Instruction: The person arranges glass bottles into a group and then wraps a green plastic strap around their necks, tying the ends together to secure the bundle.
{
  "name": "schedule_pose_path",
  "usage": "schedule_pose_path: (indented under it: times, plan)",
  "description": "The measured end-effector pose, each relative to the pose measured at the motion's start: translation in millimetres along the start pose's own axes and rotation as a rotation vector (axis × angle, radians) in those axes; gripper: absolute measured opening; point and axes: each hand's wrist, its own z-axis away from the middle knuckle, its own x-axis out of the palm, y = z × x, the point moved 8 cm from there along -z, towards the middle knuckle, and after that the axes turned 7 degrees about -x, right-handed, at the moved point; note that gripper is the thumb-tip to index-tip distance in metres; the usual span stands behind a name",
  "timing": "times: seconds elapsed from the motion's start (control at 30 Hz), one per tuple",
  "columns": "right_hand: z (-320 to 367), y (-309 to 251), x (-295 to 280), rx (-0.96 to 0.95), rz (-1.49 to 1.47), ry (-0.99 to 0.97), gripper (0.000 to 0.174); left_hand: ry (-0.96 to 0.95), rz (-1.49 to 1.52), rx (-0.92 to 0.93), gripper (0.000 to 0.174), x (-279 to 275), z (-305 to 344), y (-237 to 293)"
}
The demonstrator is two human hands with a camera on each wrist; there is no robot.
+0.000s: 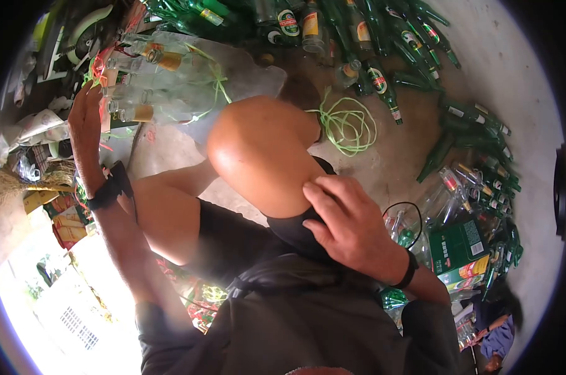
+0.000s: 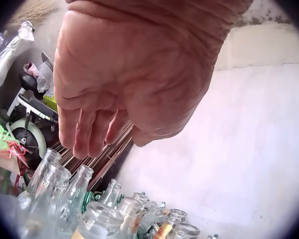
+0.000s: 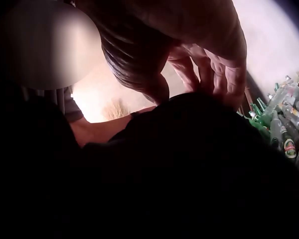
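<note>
My left hand point(image 1: 86, 119) is held beside the mouths of a group of clear glass bottles point(image 1: 176, 81), its fingers extended. In the left wrist view the palm of this hand point(image 2: 134, 74) is bare, and the bottle necks point(image 2: 84, 181) rise below the fingertips. Green plastic twine point(image 1: 217, 78) lies across the bottle group. My right hand point(image 1: 351, 219) rests on my thigh at the hem of the dark shorts point(image 1: 289, 231), fingers bent and thumb apart. Dark cloth point(image 3: 189, 149) hides part of that hand's fingertips in the right wrist view.
A loose coil of green twine point(image 1: 348, 128) lies on the floor beyond my knee. Many green beer bottles point(image 1: 383, 87) lie along the wall point(image 1: 514, 81). A green carton point(image 1: 458, 247) sits among bottles at right. A wheeled vehicle point(image 2: 30, 129) stands behind the bottle group.
</note>
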Motion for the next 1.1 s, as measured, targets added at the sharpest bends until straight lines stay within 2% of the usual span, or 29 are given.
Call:
schedule_pose_path:
  times: [0.07,0.13,0.3,0.4,0.47,0.53,0.6,0.67,0.73,0.77,1.0,1.1]
  plan:
    - [5,-10,8,-0.079,0.036,0.03,0.058,-0.029,0.06,-0.024,0.048,2,5,9]
    - [4,-12,10,-0.084,0.042,0.025,0.06,0.003,-0.023,-0.012,0.048,2,9,21]
    - [0,-14,13,-0.117,0.047,0.04,0.06,-0.067,-0.079,-0.057,0.049,8,23,51]
    - [1,-15,17,-0.136,0.06,0.042,0.058,-0.037,-0.023,-0.05,0.049,19,51,93]
    - [0,-16,19,-0.146,0.084,0.057,0.055,-0.023,-0.062,0.018,0.046,29,76,129]
    - [-2,-16,19,-0.158,0.109,0.07,0.052,-0.145,0.198,0.008,0.048,50,107,168]
    - [-4,-16,17,-0.161,0.127,0.078,0.047,-0.333,0.337,0.046,0.054,74,129,186]
    - [-6,-16,17,-0.152,0.124,0.078,0.046,-0.508,0.43,-0.053,0.059,97,154,211]
    - [-8,-15,17,-0.151,0.127,0.076,0.045,-0.579,0.384,0.178,0.056,123,161,216]
    - [-8,-15,17,-0.145,0.126,0.066,0.045,-0.53,0.308,0.277,0.05,131,163,220]
    - [-8,-12,14,-0.117,0.118,0.036,0.045,-0.439,0.132,0.482,0.036,133,174,227]
    - [-10,-6,12,-0.09,0.13,0.039,0.046,-0.41,0.121,0.483,0.033,134,175,229]
